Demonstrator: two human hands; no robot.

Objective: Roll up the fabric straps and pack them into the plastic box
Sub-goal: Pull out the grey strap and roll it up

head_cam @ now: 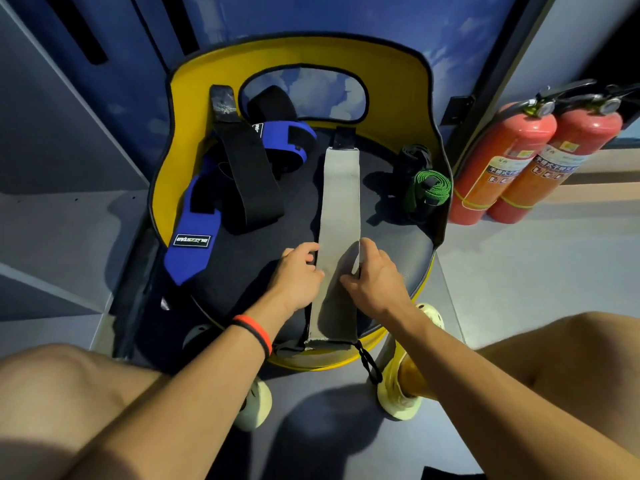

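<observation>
Pinches the grey strap (337, 216) at its 9 o'clock edge with the left hand (298, 275), at its 3 o'clock edge with the right hand (375, 275). Holds it flat on the black seat (242, 265), running from 12 to 6 o'clock.

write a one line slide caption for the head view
Left hand and right hand hold the edges of a grey strap laid flat on a yellow chair beside a blue strap

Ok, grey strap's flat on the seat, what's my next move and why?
The grey strap lies flat and unrolled, with the left hand and right hand holding its edges mid-length. So probably slide both hands back to its near end and start the roll there.
</observation>
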